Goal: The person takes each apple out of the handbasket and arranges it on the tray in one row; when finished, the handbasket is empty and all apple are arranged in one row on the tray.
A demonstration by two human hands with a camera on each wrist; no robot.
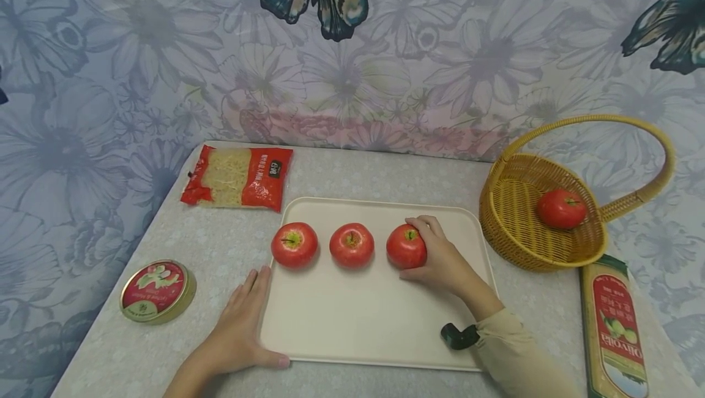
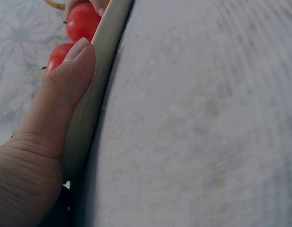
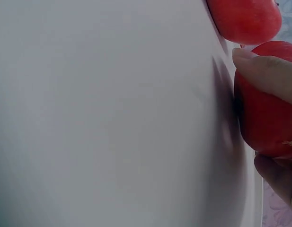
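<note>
Three red apples stand in a row across the cream tray (image 1: pixel 352 324): a left apple (image 1: pixel 294 245), a middle apple (image 1: pixel 351 246) and a right apple (image 1: pixel 401 247). My right hand (image 1: pixel 440 260) grips the right apple from its right side, thumb and fingers around it. In the right wrist view, the held apple (image 3: pixel 266 113) is close over the tray surface, with its shadow beside it. My left hand (image 1: pixel 237 330) rests against the tray's front left corner, fingers extended along the left edge and thumb at the front edge.
A wicker basket (image 1: pixel 496 232) with one apple (image 1: pixel 562 209) inside stands at the right, its handle arching high. Below it lies an olive-labelled package (image 1: pixel 615 330). At the left are a red pasta bag (image 1: pixel 239 176) and a round tin (image 1: pixel 156 291). A patterned cloth (image 1: pixel 352 79) hangs behind.
</note>
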